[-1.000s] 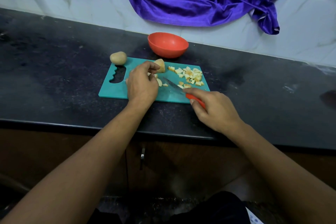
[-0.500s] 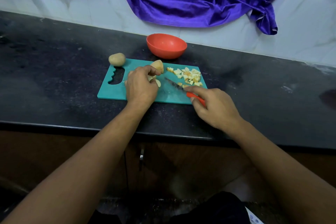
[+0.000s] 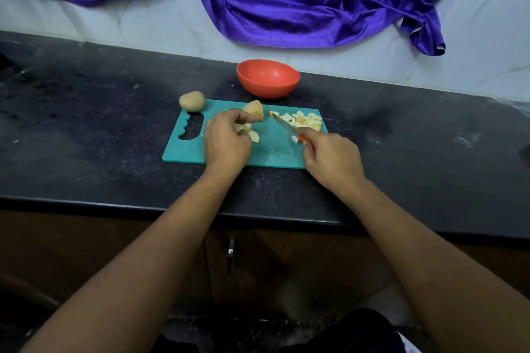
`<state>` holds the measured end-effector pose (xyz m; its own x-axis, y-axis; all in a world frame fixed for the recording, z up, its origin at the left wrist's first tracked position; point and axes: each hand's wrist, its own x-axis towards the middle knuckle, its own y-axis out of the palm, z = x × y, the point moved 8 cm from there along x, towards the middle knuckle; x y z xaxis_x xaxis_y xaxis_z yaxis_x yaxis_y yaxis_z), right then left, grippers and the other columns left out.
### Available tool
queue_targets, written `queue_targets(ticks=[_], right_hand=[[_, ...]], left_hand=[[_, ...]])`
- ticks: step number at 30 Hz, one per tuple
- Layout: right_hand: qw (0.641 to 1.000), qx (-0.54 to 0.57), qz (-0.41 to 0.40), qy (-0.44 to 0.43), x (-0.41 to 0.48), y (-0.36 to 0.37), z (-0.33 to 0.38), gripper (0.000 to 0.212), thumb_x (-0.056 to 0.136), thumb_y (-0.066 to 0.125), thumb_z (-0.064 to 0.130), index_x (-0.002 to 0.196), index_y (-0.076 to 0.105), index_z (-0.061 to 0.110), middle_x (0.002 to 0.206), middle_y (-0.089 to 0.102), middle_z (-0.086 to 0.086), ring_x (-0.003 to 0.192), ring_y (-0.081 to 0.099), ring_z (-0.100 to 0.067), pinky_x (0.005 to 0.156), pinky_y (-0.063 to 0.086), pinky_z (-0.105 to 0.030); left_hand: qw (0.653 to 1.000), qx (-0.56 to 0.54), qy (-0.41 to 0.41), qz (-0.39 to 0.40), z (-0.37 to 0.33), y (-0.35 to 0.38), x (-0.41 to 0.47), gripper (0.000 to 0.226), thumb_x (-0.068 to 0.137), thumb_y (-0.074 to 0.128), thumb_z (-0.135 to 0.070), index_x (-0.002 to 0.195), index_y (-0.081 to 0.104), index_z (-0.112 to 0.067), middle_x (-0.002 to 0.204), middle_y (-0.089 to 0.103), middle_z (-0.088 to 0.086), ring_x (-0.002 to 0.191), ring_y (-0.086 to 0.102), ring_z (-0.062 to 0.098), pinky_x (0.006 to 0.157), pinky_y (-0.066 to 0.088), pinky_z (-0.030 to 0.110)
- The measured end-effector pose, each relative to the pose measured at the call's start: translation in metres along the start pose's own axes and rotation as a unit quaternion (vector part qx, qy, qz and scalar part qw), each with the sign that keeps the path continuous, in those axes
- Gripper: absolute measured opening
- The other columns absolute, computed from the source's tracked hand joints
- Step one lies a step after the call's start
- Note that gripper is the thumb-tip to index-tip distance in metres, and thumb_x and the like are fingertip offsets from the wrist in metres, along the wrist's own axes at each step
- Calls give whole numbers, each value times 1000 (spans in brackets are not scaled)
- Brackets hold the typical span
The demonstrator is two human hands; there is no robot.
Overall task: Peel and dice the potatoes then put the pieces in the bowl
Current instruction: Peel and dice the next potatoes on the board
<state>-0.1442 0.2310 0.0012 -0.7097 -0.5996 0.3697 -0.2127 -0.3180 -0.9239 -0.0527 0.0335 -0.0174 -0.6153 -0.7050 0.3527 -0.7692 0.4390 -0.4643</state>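
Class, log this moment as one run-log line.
dicing | left hand: holds potato pieces on board | right hand: grips knife, blade beside diced pile | bowl: no pieces seen

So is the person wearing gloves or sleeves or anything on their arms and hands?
No gloves. The left hand and right hand are bare, and no ring, watch or bracelet shows. The left arm and right arm are bare too, with no sleeve in view as far up as the picture reaches.

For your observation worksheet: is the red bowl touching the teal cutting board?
Apart. The head view shows a strip of dark counter between the red bowl and the far edge of the teal cutting board.
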Motion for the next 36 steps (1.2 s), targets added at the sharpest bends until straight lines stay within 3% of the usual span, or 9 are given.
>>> queue_targets(ticks=[4,8,13,18,24,29,36], right_hand=[[998,29,-47,14,-5,-1,-4,40,103,48,29,142,55,31,95,71,-1,79,65,-25,61,35,-33],[998,36,-48,27,-4,-2,-7,41,104,48,32,144,53,30,94,71,-2,80,65,-26,62,33,-33],[998,36,-44,30,-5,-2,-8,38,104,47,33,142,55,29,95,71,-3,81,65,-26,61,34,-33],[997,46,-42,39,-5,-1,-10,36,104,47,33,140,56,28,92,70,-1,71,54,-18,59,35,-33],[997,52,-38,41,-6,-3,-10,36,105,48,32,140,56,29,89,67,2,69,50,-16,59,35,-32],[997,55,-33,47,-6,-4,-10,35,105,47,33,139,56,29,83,61,5,68,51,-16,58,35,-32],[996,61,-35,52,-9,-6,-10,37,105,47,35,141,55,29,97,72,0,77,61,-19,62,41,-33]], left_hand=[[998,43,-1,47,2,-3,8,31,87,72,-15,111,69,-35,117,60,-5,105,62,21,98,50,42],[985,113,-15,127,4,-6,23,52,83,82,-35,131,62,-27,130,61,-2,118,59,23,101,48,42],[972,126,-2,198,1,-7,34,43,73,90,-39,110,72,-24,109,70,-4,102,63,16,94,51,36],[979,119,54,157,-1,-17,33,29,74,90,-36,95,73,-25,87,67,-11,82,61,6,74,48,29],[983,86,113,113,-11,-32,21,11,82,84,-17,89,76,-20,76,62,-17,71,61,1,68,48,16],[975,49,155,149,-33,-8,-1,13,83,83,-24,84,72,-30,80,72,-13,76,67,2,79,57,32],[976,78,143,143,-32,14,-20,20,88,78,-26,108,77,-30,90,74,-12,82,67,6,86,57,36]])
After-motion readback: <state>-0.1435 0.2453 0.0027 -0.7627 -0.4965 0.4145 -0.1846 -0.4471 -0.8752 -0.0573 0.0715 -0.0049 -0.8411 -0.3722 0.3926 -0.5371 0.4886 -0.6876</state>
